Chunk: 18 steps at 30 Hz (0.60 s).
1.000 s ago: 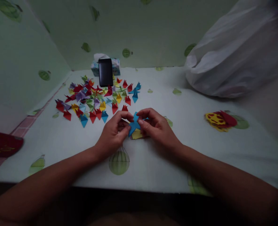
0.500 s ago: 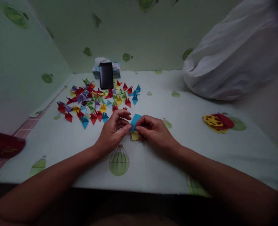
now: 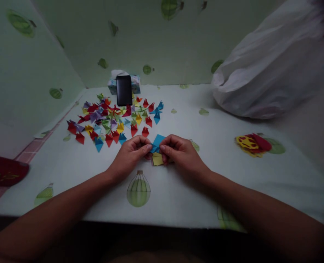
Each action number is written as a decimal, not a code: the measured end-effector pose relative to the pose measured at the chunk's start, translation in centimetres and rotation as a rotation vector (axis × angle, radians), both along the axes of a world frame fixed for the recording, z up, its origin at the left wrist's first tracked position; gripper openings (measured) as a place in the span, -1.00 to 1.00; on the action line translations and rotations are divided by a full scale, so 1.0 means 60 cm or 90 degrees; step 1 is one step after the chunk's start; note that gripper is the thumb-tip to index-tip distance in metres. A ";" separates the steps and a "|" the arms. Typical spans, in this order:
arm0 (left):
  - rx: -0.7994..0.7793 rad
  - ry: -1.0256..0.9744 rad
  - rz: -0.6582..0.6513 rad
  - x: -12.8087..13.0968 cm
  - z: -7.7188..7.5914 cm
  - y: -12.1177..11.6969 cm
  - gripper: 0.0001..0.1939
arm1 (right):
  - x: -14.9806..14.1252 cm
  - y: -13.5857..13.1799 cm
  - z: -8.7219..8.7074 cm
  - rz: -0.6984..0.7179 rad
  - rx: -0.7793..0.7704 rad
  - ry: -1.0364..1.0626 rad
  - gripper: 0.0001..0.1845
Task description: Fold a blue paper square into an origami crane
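A small blue paper piece (image 3: 157,142) is pinched between both hands at the middle of the table. My left hand (image 3: 130,155) grips its left side with thumb and fingers closed. Closed on its right side is my right hand (image 3: 180,153). Under the hands lies a small stack of paper squares (image 3: 157,159) with a yellow one on top. Behind the hands spreads a pile of folded paper pieces (image 3: 114,118) in red, blue, yellow, purple and green.
A black phone (image 3: 124,90) leans against a tissue box (image 3: 136,82) at the back. A big white plastic bag (image 3: 271,65) fills the back right. A red and yellow item (image 3: 251,142) lies at the right. A dark red object (image 3: 3,173) sits at the left edge.
The blue paper went from an opened, star-like shape to a flatter folded piece. Both hands closed in and lowered toward the paper stack.
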<state>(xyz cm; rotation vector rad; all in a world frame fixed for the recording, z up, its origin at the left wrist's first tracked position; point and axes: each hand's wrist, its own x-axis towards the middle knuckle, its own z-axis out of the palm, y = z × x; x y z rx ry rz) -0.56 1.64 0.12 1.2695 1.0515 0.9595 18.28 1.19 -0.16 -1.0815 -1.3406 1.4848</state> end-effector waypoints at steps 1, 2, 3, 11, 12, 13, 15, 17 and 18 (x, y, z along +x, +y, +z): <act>-0.005 0.001 -0.003 0.000 -0.001 0.000 -0.75 | 0.000 -0.001 0.000 -0.004 0.001 0.001 -0.81; -0.009 0.004 -0.007 0.001 -0.001 0.001 -0.75 | 0.000 -0.001 0.000 -0.009 0.001 0.002 -0.81; -0.014 0.009 -0.012 0.001 -0.001 0.001 -0.75 | 0.000 -0.001 0.000 -0.015 0.000 0.003 -0.80; 0.088 0.118 -0.019 -0.002 0.004 0.002 -0.84 | 0.001 0.002 0.000 0.030 0.009 -0.034 -0.79; 0.108 0.129 -0.024 -0.001 0.005 0.002 -0.86 | 0.001 0.002 0.001 0.037 0.028 -0.047 -0.80; 0.120 0.125 -0.023 -0.001 0.005 0.002 -0.87 | 0.000 0.002 0.001 0.042 0.043 -0.060 -0.81; 0.109 0.079 -0.009 0.001 0.004 0.001 -0.81 | -0.001 0.001 0.001 0.032 0.052 -0.066 -0.81; 0.066 0.020 0.004 0.003 0.002 0.000 -0.70 | -0.002 -0.001 0.002 -0.002 0.034 -0.043 -0.79; 0.042 0.002 0.003 0.004 0.002 0.000 -0.68 | -0.002 -0.002 0.002 -0.022 0.026 -0.029 -0.78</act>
